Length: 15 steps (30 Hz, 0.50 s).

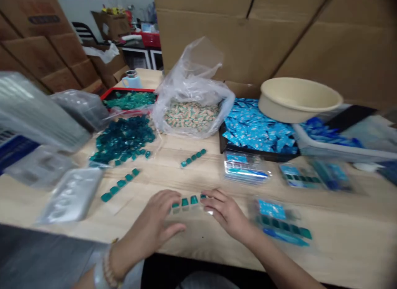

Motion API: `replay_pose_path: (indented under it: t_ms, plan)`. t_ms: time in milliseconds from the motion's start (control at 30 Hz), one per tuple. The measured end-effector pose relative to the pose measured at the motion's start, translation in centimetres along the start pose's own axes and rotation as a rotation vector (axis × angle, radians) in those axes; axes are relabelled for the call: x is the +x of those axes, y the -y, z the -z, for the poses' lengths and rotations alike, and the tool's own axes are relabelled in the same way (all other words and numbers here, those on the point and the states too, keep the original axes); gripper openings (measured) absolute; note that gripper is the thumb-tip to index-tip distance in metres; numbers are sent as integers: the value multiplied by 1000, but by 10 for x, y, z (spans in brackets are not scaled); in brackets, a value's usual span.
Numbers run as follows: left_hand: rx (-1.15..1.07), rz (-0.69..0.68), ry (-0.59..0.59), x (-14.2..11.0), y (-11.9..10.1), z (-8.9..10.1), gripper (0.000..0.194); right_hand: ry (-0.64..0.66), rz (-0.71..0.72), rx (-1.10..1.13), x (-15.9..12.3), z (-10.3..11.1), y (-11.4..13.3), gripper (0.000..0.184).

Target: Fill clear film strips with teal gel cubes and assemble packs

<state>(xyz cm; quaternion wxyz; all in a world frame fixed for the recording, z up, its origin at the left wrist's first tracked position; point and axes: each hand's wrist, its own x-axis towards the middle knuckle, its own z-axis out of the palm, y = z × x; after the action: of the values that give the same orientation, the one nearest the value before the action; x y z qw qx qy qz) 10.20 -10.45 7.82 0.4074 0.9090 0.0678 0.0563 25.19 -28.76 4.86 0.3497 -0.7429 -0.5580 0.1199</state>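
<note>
A short row of small clear pots with teal lids [185, 202] lies between my two hands, just above the table's front edge. My left hand [156, 220] has its fingertips at the left end of this row, while its thumb sticks out apart from the fingers. At the other end, my right hand [226, 213] has its fingers closed around the last pot. A small pale, shiny bit shows under the right fingertips, too blurred to name. Two similar rows of teal pieces lie nearby, one to the left [120, 183] and one farther back [193, 157].
A heap of teal pieces [124, 136] lies at left, near stacked clear plastic trays [70, 193]. Behind stand a plastic bag of small pale pieces [192, 115], a black tray of blue sachets [257, 125] and a cream basin [299, 98]. Filled clear packs [281, 222] lie at right.
</note>
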Motion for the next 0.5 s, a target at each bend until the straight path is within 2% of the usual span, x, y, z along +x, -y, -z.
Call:
replay_pose_path:
  t_ms: [33,100,167,233,300,367,500]
  plan:
    - [-90,45,-15,15,-1,1,31,-50,-73,37,-7,15,-1,21]
    - [-334,148,-18,53,-8,-10,22,-175,-276,117,-21,45,-7,20]
    - [-583,216,-1,101,-20,-33,17,-350,-489,202,-30,74,-21,23]
    - [-708,257,34,148,-34,-60,25,-532,-647,254,-30,98,-44,31]
    - [-646,291,54,187,-41,-82,28,-636,-769,214,-24,116,-74,36]
    - [-449,280,58,211,-40,-98,26,-638,-863,66,-16,126,-106,34]
    - [-116,242,54,224,-29,-113,29,-531,-891,-186,-6,127,-152,27]
